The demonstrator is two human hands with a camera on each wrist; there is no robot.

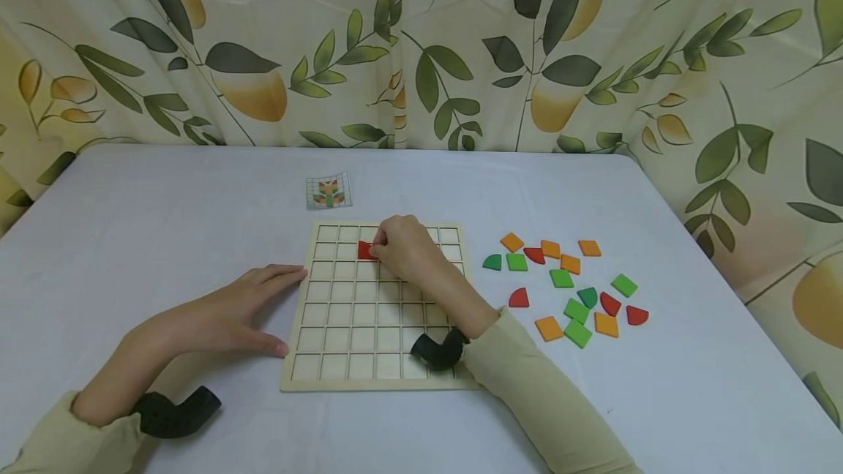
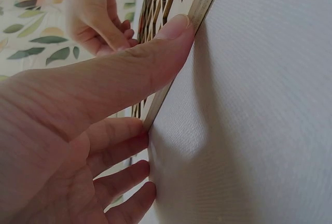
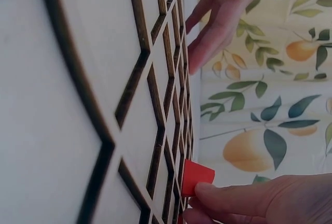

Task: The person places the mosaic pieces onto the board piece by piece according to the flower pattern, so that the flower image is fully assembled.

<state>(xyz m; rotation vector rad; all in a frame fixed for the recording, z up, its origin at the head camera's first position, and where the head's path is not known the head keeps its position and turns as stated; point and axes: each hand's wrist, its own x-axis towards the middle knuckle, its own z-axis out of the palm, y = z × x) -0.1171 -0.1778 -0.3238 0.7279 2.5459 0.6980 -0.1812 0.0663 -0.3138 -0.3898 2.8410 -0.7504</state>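
A pale wooden grid board (image 1: 329, 313) lies on the table. Over its upper part, my right hand (image 1: 411, 251) pinches a small red tile (image 3: 197, 176) between thumb and fingers. The right wrist view has this tile tilted, one edge right at the grid. A bit of red also shows below the fingertips there. From above, red (image 1: 364, 249) fills a cell in the second row, beside the fingertips. My left hand (image 1: 230, 313) rests at the board's left edge, fingers extended. In the left wrist view its thumb (image 2: 171, 32) presses against the rim and holds nothing.
Right of the board lie several loose tiles: orange squares (image 1: 549, 328), green squares (image 1: 578, 333), red quarter-rounds (image 1: 519, 298) and dark green quarter-rounds (image 1: 492, 262). Behind the board is a small pattern card (image 1: 329, 191). A patterned curtain (image 1: 461, 57) hangs beyond the white table (image 1: 197, 225).
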